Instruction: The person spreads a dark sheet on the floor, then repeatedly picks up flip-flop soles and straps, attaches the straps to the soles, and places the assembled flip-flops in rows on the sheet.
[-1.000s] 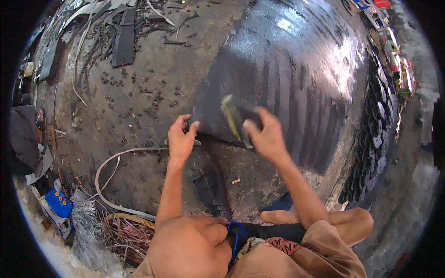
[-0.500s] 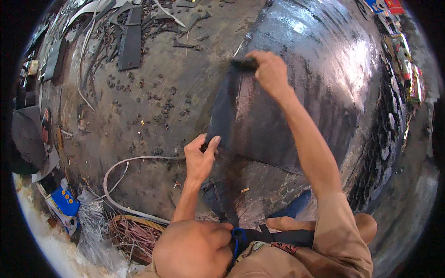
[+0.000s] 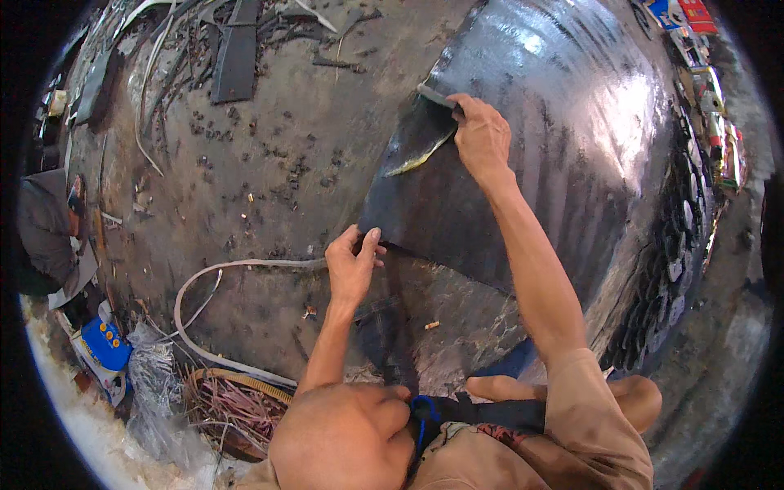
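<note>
Two bare hands are on the black rubber sheet (image 3: 523, 163) that lies over the dirty floor (image 3: 269, 188) in front of your bent knees. Nearest you, your left hand (image 3: 353, 265) pinches the sheet's near corner: thumb and fingers are closed together on its edge, holding it down where the pale hose (image 3: 204, 278) curves past on the floor (the hose ends just beside that hand). A dark strip (image 3: 390, 327) runs from below that hand back toward your lap. Further out, your right arm stretches across the sheet, and your right hand (image 3: 482, 135) is clenched around the handle of a knife (image 3: 437, 98), fingers wrapped fully round it. The blade sits at the sheet's far left edge, where a flap of rubber (image 3: 420, 147) curls up, showing a lighter underside. Beyond the sheet, scattered rubber scraps (image 3: 237, 49) and small crumbs litter the floor, well apart from both hands. Off to your left sits a blue container (image 3: 106, 347) beside a tangle of wires (image 3: 237, 404).
</note>
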Available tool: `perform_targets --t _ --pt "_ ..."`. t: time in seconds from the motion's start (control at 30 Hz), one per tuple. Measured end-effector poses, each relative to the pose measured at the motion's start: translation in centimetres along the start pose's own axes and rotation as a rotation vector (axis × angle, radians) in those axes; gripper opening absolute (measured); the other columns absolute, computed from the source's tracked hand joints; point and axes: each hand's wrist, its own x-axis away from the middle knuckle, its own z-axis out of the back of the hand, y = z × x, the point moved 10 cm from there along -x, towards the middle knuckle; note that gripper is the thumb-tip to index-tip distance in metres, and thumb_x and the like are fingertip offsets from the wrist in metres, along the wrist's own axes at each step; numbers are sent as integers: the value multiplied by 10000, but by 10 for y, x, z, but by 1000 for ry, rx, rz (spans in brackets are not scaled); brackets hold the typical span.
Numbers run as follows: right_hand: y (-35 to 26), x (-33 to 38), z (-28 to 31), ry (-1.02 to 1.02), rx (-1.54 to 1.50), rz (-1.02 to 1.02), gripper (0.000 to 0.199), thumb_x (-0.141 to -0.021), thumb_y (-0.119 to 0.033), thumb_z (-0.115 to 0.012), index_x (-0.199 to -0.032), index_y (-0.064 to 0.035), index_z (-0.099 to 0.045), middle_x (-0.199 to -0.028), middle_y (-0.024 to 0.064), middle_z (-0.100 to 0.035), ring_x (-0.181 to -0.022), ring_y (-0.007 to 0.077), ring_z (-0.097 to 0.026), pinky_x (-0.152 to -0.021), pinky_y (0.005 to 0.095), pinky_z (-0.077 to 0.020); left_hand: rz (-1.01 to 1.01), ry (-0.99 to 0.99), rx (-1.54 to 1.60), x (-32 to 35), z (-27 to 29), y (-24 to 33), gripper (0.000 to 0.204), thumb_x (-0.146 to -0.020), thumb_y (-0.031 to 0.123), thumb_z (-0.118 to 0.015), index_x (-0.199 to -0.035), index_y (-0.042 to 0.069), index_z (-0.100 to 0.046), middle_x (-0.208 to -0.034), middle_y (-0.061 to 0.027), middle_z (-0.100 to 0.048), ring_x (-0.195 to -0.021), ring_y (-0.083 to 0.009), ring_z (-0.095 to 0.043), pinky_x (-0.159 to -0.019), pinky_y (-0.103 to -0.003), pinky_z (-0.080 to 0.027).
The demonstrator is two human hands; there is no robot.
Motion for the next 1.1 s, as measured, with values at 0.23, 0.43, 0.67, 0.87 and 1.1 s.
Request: perform_targets --t 0.23,0.43,0.67,0.87,1.1 --pt "-94 145 -11 -89 -56 101 330 -857 -30 -648 -1149 -157 -736 -1056 29 -749 -946 259 -698 -806 410 -555 -155 315 -383 50 72 0 251 -1001 75 -706 -1232 -20 -733 -979 -126 -784 -898 -192 -747 -823 -336 -576" --pt "-118 175 -15 -118 -82 132 344 -844 -12 -669 -1158 -141 -729 -1060 27 -746 -959 245 -703 -812 406 -552 -209 563 -373 69 148 2 276 -983 24 -711 -1258 22 -733 -1120 -85 -763 -970 -184 -709 -841 -336 -563" --pt "-96 155 12 -129 -412 -141 317 -946 -35 -651 -1257 -80 -691 -1084 137 -751 -1010 295 -720 -896 414 -546 -544 505 -556 30 129 46 412 -975 63 -734 -1380 54 -658 -1405 -138 -656 -1324 -318 -601 -1111 -450 -478" --pt "-12 117 17 -174 -476 -504 282 -977 -102 -633 -1241 -16 -677 -1042 154 -739 -970 292 -696 -866 443 -540 -723 372 -759 24 35 37 493 -959 175 -782 -1416 72 -628 -1527 -132 -571 -1482 -361 -465 -1229 -515 -367" --pt "-21 66 18 2 0 103 314 -923 -31 -588 -1160 -147 -759 -1063 86 -755 -1018 325 -675 -887 460 -515 -763 514 -899 51 93 18 227 -965 14 -672 -1163 78 -762 -1314 -103 -732 -1336 -343 -625 -1136 -501 -431"
